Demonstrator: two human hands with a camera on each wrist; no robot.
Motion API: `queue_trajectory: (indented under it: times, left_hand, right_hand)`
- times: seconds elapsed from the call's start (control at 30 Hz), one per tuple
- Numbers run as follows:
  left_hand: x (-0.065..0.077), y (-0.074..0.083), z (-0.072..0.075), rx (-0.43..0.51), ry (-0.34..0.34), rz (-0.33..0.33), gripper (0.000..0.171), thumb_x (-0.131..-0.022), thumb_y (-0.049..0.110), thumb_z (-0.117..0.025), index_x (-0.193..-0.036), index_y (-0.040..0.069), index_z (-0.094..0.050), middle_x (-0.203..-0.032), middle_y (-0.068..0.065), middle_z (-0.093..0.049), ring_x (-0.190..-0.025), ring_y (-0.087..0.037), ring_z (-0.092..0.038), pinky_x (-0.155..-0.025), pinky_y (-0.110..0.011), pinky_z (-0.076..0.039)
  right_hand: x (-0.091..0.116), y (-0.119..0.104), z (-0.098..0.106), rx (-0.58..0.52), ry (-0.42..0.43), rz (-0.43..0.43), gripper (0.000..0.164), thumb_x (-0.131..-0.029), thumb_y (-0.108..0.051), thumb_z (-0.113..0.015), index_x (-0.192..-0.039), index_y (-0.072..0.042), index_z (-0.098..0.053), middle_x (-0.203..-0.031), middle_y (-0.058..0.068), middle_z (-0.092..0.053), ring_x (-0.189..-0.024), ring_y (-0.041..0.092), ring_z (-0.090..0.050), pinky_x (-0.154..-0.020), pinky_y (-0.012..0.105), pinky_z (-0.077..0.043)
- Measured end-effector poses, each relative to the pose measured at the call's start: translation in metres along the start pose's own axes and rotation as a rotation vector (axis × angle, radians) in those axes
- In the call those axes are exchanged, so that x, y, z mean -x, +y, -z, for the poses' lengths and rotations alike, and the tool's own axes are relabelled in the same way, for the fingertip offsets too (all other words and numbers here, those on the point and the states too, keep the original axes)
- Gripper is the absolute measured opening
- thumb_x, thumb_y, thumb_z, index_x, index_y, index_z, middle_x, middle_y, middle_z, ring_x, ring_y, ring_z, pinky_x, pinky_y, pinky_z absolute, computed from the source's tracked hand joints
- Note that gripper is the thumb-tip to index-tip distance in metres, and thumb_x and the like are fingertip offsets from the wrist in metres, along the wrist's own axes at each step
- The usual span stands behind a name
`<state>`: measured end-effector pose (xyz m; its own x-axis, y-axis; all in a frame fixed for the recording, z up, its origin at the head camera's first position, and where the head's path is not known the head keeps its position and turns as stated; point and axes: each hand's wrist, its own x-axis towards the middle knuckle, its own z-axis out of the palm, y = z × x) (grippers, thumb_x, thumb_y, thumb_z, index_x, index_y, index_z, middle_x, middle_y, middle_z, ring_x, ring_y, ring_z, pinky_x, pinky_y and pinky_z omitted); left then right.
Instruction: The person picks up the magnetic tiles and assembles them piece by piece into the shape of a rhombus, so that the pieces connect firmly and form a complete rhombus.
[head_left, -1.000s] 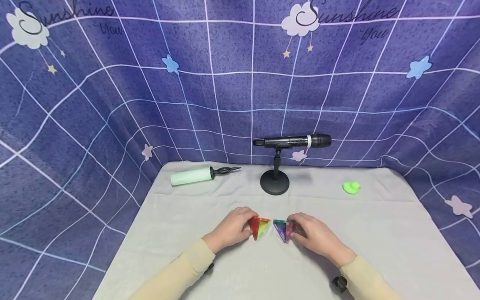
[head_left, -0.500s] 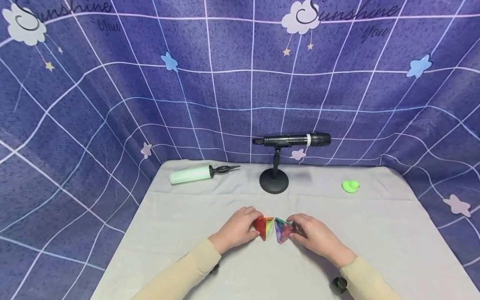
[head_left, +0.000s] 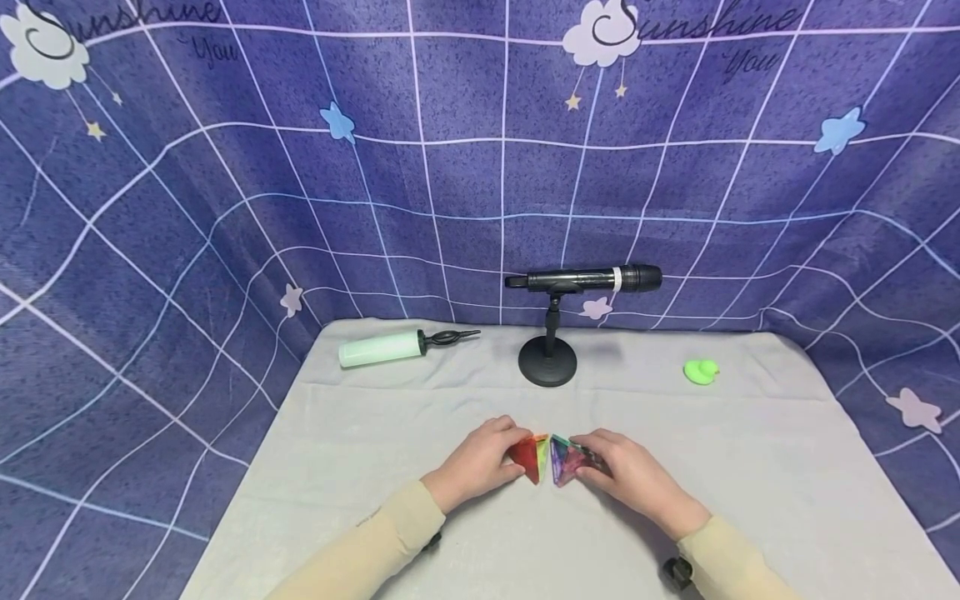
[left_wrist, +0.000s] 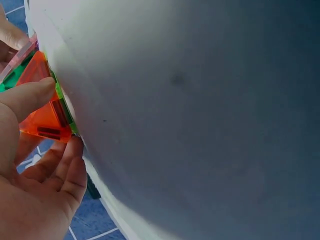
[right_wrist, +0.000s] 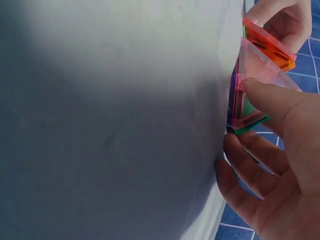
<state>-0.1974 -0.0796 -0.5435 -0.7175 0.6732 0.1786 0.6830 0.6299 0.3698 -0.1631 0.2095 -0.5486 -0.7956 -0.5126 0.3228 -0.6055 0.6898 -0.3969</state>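
Note:
My left hand pinches a see-through pyramid of triangular magnetic tiles, red and orange with a yellow-green side. In the left wrist view the thumb presses on the orange tile while fingers support it from behind. Facing it, my right hand grips a second pyramid of pink, purple and green tiles. Its thumb lies on the pink tile in the right wrist view. The two pyramids stand side by side at the table's middle, a narrow gap between their near edges in the head view.
Behind the hands, a black microphone sits on a round-based stand. A pale green hand pump lies at back left, and a green rubber duck at back right. A grey-white cloth covers the table before a purple curtain.
My left hand has moved right with the red-orange pyramid, turning it so its red side shows more. The right hand's pyramid has turned slightly, showing more pink. The gap between them has narrowed.

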Motion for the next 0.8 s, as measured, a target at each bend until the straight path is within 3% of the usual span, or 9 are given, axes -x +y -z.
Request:
queue_trajectory:
  times: [0.3, 0.8]
  left_hand:
    - [-0.0009, 0.0045, 0.0027, -0.005, -0.039, 0.037, 0.041, -0.093, 0.021, -0.081, -0.132, 0.012, -0.071, -0.110, 0.001, -0.064, -0.097, -0.013, -0.058, -0.087, -0.027, -0.049]
    - [-0.0009, 0.0086, -0.0031, -0.023, -0.002, 0.035, 0.039, -0.094, 0.026, -0.081, -0.129, 0.012, -0.072, -0.107, 0.001, -0.065, -0.096, -0.012, -0.060, -0.085, -0.026, -0.050]
  right_hand:
    - [0.0002, -0.0019, -0.0003, 0.004, -0.017, -0.012, 0.044, -0.090, -0.024, -0.084, -0.127, -0.005, -0.073, -0.111, 0.002, -0.071, -0.099, 0.018, -0.069, -0.087, 0.042, -0.056]
    - [0.0014, -0.0046, -0.0029, 0.009, -0.003, -0.007, 0.044, -0.087, -0.022, -0.086, -0.125, -0.002, -0.074, -0.108, 0.006, -0.073, -0.097, 0.022, -0.071, -0.086, 0.043, -0.057]
